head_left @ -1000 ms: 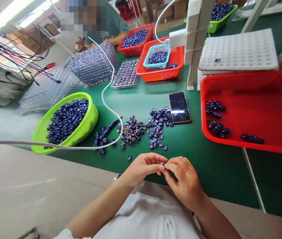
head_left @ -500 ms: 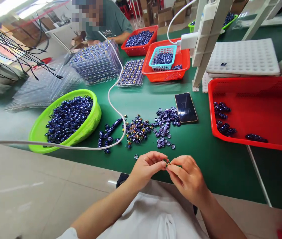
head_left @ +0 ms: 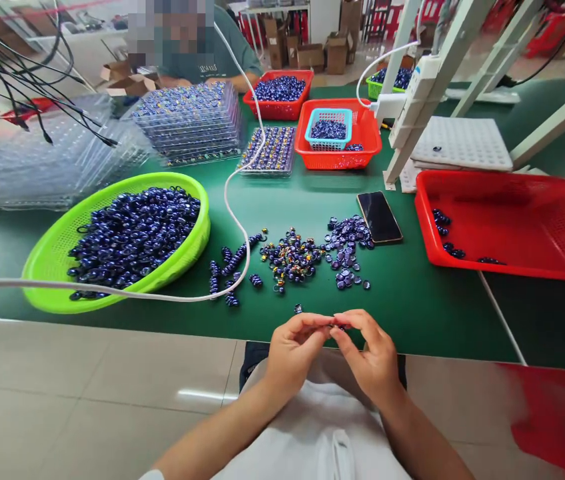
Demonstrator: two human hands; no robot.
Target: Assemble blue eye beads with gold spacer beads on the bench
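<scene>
Left hand (head_left: 288, 360) and right hand (head_left: 375, 360) meet above the near edge of the bench (head_left: 442, 313), the fingers of both clamped on one small dark part (head_left: 339, 327), mostly hidden. Against half a second ago, the right forefinger has risen level with the left, and the part's rounded outline, then partly visible, is reduced to a dark sliver. A loose cap (head_left: 298, 309) lies just beyond the left fingers, near that edge. Farther in, the mixed heap (head_left: 291, 259), cap heap (head_left: 347, 235) and phone (head_left: 380, 217) remain as positioned. The green basket (head_left: 42, 270) stays by the near edge, farther left.
</scene>
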